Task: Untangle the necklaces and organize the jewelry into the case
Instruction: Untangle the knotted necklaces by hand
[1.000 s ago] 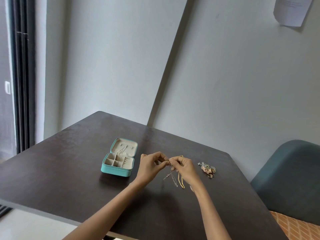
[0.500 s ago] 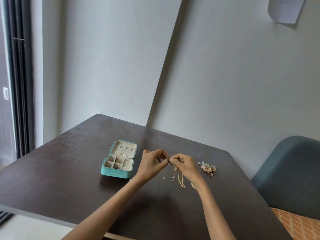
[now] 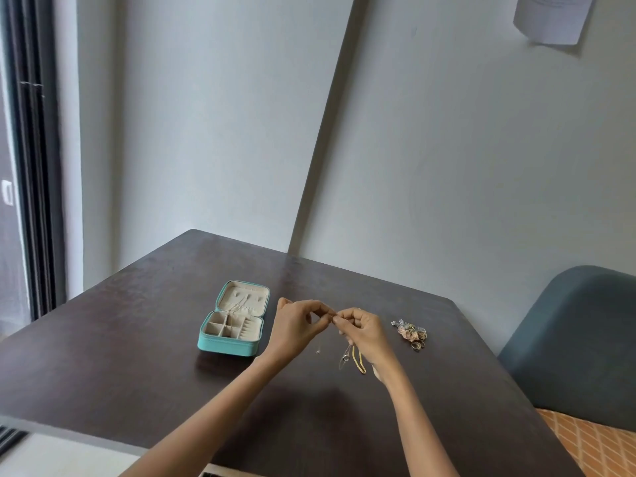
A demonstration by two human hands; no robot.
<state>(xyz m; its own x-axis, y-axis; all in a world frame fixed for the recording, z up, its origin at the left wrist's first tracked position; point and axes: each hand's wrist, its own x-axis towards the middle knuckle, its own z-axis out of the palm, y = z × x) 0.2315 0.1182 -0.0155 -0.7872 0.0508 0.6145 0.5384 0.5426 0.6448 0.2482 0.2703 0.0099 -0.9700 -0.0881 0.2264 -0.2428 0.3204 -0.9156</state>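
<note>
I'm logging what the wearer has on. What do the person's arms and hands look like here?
Both forearms are bare, with no sleeves in view. The left hand and right hand wear no gloves, and no watch or bracelet shows at the wrists. Finger rings, if any, are too small to tell.

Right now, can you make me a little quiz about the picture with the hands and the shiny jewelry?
1. True or false: the teal jewelry case is closed.
2. What lies to the right of the right hand on the table? A) a pile of rings and small jewelry B) a book C) a cup
3. Fill in the blank: both hands pinch the tangled ____ between them.

Key
1. False. Its lid is open and the little compartments show.
2. A. The pile of rings and small jewelry sits there, apart from the hand.
3. Necklaces. The left hand and right hand hold the necklaces, and the loose ends hang down towards the table.
</note>
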